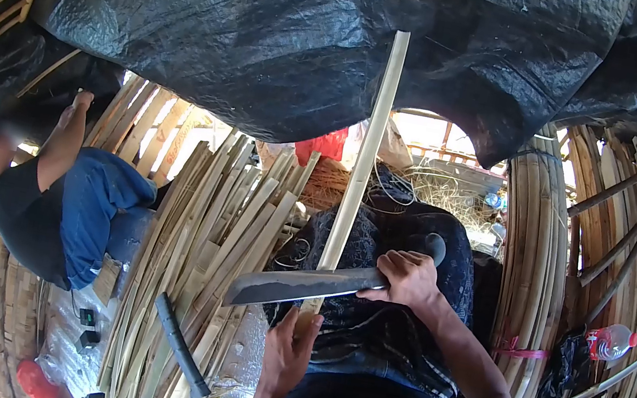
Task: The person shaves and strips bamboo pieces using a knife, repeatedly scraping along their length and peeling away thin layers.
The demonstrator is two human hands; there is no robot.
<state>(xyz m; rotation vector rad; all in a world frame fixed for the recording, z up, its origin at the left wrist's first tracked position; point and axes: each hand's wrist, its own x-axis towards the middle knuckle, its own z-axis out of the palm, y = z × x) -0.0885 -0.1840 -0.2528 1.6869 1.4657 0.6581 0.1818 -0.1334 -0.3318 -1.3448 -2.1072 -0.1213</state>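
My right hand is wrapped round the handle of a machete, its broad dark blade pointing left. The blade lies across a long pale bamboo strip, near the strip's lower end. Just below the blade, my left hand grips that lower end between thumb and fingers. From there the strip rises away from me, past my lap, up to the black sheet. Dark patterned cloth covers my legs beneath both hands.
Many cut bamboo strips lie left of me, with a dark ridged rod on top. Another person sits further left. Bundled strips and a plastic bottle are at right. A black sheet hangs low overhead.
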